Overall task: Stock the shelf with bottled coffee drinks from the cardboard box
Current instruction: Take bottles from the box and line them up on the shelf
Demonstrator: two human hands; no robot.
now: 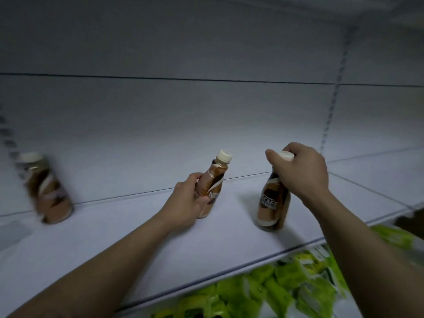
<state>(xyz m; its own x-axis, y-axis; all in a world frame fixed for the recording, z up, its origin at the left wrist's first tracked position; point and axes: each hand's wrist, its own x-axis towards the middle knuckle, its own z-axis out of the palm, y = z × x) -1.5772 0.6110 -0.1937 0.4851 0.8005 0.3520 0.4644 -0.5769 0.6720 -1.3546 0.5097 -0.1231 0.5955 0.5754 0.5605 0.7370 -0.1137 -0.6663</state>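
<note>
Three brown bottled coffee drinks with white caps stand on a white shelf (142, 244). My left hand (187, 200) is wrapped around the body of the middle bottle (214, 180), whose base rests on the shelf, tilted slightly right. My right hand (302, 171) grips the neck and cap of the right bottle (271, 203), which also touches the shelf. A third bottle (47, 189) stands alone at the far left, blurred. The cardboard box is not in view.
The shelf's white back panel rises behind the bottles, with slotted uprights at the right (332, 99) and far left. Below the shelf's front edge lie several green packets (275, 288). Another shelf board continues to the right (378, 180).
</note>
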